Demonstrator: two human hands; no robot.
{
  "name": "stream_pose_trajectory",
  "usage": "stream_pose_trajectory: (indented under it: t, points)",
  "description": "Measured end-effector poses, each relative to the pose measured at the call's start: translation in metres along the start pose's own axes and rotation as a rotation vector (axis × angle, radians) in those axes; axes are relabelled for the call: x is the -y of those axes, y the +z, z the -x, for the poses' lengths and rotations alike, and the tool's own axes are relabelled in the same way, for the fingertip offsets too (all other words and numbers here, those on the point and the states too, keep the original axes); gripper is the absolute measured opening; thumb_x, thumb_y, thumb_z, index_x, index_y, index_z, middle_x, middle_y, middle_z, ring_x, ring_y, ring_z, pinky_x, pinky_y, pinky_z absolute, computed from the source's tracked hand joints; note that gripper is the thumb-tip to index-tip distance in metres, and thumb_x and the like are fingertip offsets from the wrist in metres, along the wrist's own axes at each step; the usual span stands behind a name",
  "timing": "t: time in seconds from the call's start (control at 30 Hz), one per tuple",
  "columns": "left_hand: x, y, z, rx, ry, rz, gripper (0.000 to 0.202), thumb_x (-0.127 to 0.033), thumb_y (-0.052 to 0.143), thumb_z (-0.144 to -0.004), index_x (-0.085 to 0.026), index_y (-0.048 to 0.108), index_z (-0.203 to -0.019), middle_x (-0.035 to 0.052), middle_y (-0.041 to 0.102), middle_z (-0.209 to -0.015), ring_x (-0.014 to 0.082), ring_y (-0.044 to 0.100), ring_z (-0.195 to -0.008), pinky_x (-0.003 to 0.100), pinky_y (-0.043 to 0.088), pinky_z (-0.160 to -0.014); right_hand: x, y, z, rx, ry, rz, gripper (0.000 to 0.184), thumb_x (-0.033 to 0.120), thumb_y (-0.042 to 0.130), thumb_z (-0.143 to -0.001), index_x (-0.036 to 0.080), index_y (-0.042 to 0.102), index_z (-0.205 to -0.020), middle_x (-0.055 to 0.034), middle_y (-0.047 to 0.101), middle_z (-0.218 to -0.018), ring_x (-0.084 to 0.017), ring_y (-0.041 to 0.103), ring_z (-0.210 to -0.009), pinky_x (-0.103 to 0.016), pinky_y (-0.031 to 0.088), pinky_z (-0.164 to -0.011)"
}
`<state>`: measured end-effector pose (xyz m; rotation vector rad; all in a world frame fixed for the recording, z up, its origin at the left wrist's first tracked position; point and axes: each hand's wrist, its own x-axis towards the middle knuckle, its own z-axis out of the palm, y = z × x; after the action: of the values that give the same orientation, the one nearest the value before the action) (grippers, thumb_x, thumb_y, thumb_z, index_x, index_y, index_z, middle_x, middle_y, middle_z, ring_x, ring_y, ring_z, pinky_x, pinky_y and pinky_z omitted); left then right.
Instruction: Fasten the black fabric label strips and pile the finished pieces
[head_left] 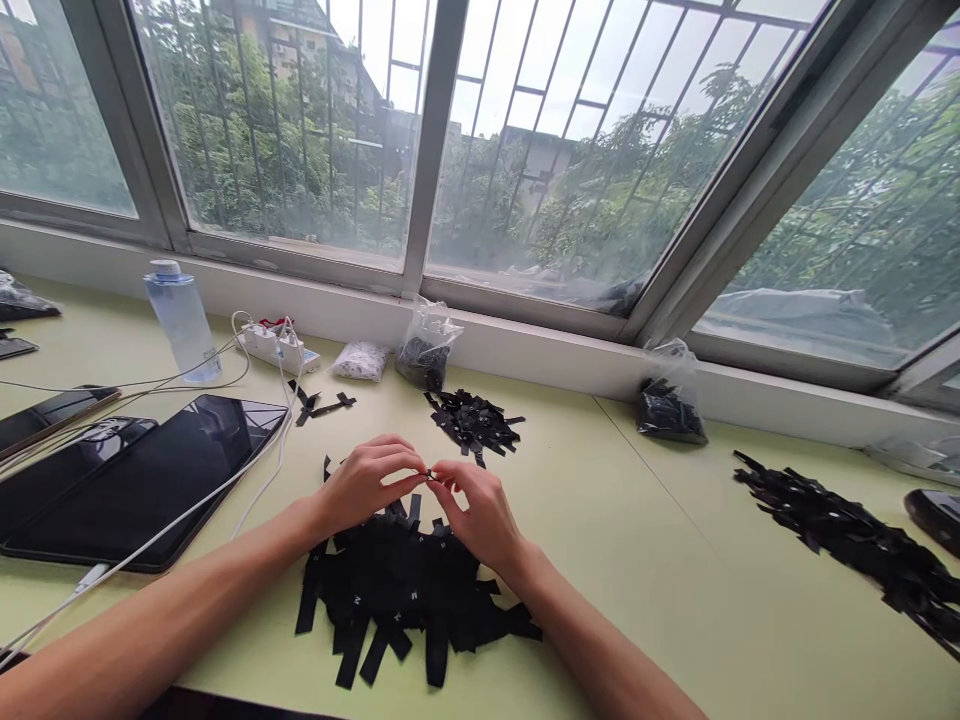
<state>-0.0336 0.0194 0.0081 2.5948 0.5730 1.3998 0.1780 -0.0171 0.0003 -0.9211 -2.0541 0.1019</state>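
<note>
My left hand [373, 476] and my right hand [480, 508] meet above the table, thumbs and fingertips pinched together. Between them is a small black strip [429, 474], mostly hidden by the fingers. Below my hands lies a spread pile of black fabric strips [405, 590], a few printed with a white "M". Just beyond my fingertips is a smaller heap of black strips [474, 420] with tiny pale marks. A few loose black strips [319, 405] rest farther left.
At left are a tablet [165, 480] with white cables, phones [56, 415], a water bottle [182, 325] and a power strip [277, 345]. Plastic bags of black pieces [426, 355] stand along the windowsill. A long black pile [847, 535] lies at right.
</note>
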Motion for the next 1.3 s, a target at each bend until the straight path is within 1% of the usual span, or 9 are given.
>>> stream_pose_trajectory:
  t: [0.07,0.13,0.2,0.33,0.5,0.73,0.9,1.13,1.3]
  points:
    - [0.0,-0.001,0.0,-0.009,0.022,-0.025,0.009,-0.018,0.067,-0.092,-0.02,0.071,-0.099,0.0046,0.076,-0.091,0.0193,0.068,-0.091,0.034,0.057,-0.083,0.0,0.0,-0.001,0.004,0.009,0.004,0.017,0.028,0.058,-0.099,0.022,0.062,-0.115,-0.0056,0.074,-0.091,-0.018,0.068,-0.074,-0.032,0.054,-0.074]
    - [0.0,-0.001,0.0,-0.02,0.041,-0.054,0.009,-0.018,0.066,-0.092,-0.021,0.071,-0.099,0.0044,0.076,-0.091,0.0191,0.067,-0.09,0.034,0.057,-0.082,0.0,0.0,-0.001,0.019,-0.011,0.024,0.02,0.028,0.056,-0.101,0.023,0.063,-0.119,-0.0068,0.074,-0.096,-0.019,0.07,-0.08,-0.033,0.055,-0.078]
    - [0.0,-0.002,-0.001,-0.034,0.06,-0.08,0.008,-0.019,0.066,-0.093,-0.021,0.071,-0.099,0.0041,0.076,-0.09,0.0188,0.067,-0.088,0.034,0.056,-0.081,0.0,-0.001,-0.001,0.029,-0.043,0.043,0.019,0.027,0.053,-0.103,0.024,0.066,-0.116,-0.0068,0.075,-0.098,-0.02,0.07,-0.085,-0.034,0.054,-0.08]
    - [-0.001,-0.003,0.0,-0.06,0.104,-0.123,0.008,-0.018,0.067,-0.092,-0.022,0.07,-0.099,0.003,0.076,-0.087,0.0186,0.067,-0.087,0.034,0.054,-0.081,0.002,-0.002,-0.001,0.001,-0.085,0.063,0.017,0.024,0.053,-0.102,0.024,0.068,-0.109,-0.0054,0.075,-0.095,-0.019,0.07,-0.083,-0.033,0.053,-0.078]
    - [-0.004,-0.008,0.0,-0.08,0.145,-0.152,0.008,-0.02,0.066,-0.093,-0.023,0.068,-0.1,0.0029,0.075,-0.086,0.0182,0.067,-0.086,0.034,0.053,-0.082,0.006,-0.006,-0.001,0.0,-0.16,0.101,0.019,0.018,0.053,-0.101,0.024,0.067,-0.113,-0.0059,0.074,-0.094,-0.019,0.069,-0.082,-0.033,0.052,-0.077]
    - [-0.01,-0.012,-0.001,-0.101,0.207,-0.156,0.013,-0.016,0.067,-0.09,-0.022,0.064,-0.101,0.0019,0.074,-0.086,0.0171,0.066,-0.082,0.034,0.052,-0.08,0.011,-0.011,-0.001,0.009,-0.23,0.128,0.022,0.014,0.052,-0.099,0.022,0.065,-0.114,-0.0058,0.074,-0.093,-0.02,0.066,-0.079,-0.034,0.05,-0.072]
    - [-0.012,-0.011,0.0,-0.107,0.209,-0.155,0.013,-0.015,0.066,-0.091,-0.022,0.063,-0.102,0.002,0.074,-0.086,0.0173,0.067,-0.082,0.035,0.052,-0.081,0.013,-0.012,-0.002,0.008,-0.243,0.134,0.022,0.016,0.05,-0.099,0.023,0.065,-0.114,-0.0063,0.074,-0.093,-0.019,0.066,-0.078,-0.034,0.05,-0.071]
    - [-0.011,-0.005,-0.001,-0.128,0.189,-0.141,0.02,-0.009,0.071,-0.085,-0.021,0.061,-0.098,0.0014,0.073,-0.084,0.018,0.065,-0.082,0.036,0.052,-0.08,0.014,-0.014,-0.003,0.017,-0.232,0.126,0.022,0.016,0.05,-0.1,0.024,0.065,-0.114,-0.0059,0.074,-0.093,-0.019,0.066,-0.077,-0.034,0.049,-0.07]
    - [-0.012,-0.005,-0.003,-0.114,0.143,-0.154,0.017,-0.01,0.07,-0.086,-0.021,0.062,-0.096,0.002,0.072,-0.083,0.0188,0.065,-0.084,0.036,0.052,-0.081,0.014,-0.011,-0.004,0.03,-0.202,0.131,0.015,0.019,0.052,-0.1,0.022,0.066,-0.106,-0.0064,0.073,-0.092,-0.02,0.065,-0.078,-0.034,0.049,-0.073]
